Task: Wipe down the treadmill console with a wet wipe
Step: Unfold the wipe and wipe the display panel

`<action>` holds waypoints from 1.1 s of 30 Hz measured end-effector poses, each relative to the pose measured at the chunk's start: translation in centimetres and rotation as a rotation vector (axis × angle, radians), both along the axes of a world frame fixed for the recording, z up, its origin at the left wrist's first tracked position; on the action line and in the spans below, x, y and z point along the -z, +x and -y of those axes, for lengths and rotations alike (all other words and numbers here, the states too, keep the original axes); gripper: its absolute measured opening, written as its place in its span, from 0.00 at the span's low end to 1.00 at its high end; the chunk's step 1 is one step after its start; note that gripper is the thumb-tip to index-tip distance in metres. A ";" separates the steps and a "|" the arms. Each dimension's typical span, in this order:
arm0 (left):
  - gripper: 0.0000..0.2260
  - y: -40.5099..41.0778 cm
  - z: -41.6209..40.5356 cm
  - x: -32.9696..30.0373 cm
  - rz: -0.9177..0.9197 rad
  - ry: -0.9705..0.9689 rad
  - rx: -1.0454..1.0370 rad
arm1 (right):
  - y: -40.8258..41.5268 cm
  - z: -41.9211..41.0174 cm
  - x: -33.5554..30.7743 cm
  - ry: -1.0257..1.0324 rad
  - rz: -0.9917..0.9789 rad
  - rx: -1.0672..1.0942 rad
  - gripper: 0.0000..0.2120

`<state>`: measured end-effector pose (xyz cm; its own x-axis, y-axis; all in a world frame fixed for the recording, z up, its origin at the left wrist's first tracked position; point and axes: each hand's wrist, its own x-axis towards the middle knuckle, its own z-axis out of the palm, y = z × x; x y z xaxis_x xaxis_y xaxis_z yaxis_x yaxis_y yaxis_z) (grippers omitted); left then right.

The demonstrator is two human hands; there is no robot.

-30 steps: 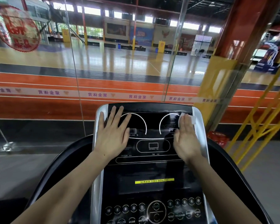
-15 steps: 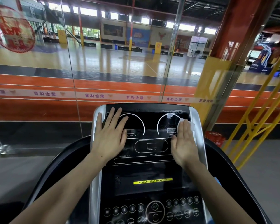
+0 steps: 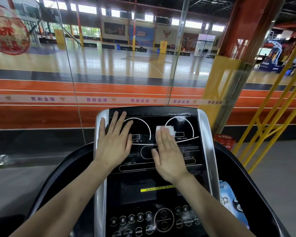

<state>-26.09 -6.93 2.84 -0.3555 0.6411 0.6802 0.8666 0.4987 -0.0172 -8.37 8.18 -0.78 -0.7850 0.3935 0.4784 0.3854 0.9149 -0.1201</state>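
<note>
Two hands lie flat on the console (image 3: 202,151): left hand (image 3: 114,144) stays braced, fingers spread, while right hand (image 3: 169,155), fingers together, has slid the wet wipe (image 3: 167,130) from right edge toward centre, so wiping progresses leftward.

What you can't see from the head camera

Your right hand (image 3: 169,154) covers most of the wet wipe (image 3: 166,130); only a white edge shows past your fingertips. Your left hand (image 3: 114,144) hides part of the treadmill console (image 3: 162,195) and cuts the "INCLINE" label. The bottom edge crops the lowest buttons. The small print right of your hand is too fine to read. The blue pack (image 3: 232,202) sits half behind the console's rim.
</note>
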 end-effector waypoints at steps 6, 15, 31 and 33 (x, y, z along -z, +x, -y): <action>0.25 -0.1 0.0 0.1 -0.004 -0.011 -0.010 | 5.1 -5.9 -0.2 -0.123 -0.081 0.192 0.35; 0.25 -0.1 -0.1 0.1 -0.025 -0.023 -0.008 | 0.7 1.0 0.1 -0.056 -0.007 -0.004 0.32; 0.24 0.0 3.2 0.7 0.080 0.047 0.070 | -1.1 3.6 0.9 -0.022 -0.021 -0.047 0.31; 0.24 -0.3 4.0 1.2 0.090 0.045 0.061 | 0.5 1.6 1.1 -0.036 -0.024 -0.009 0.30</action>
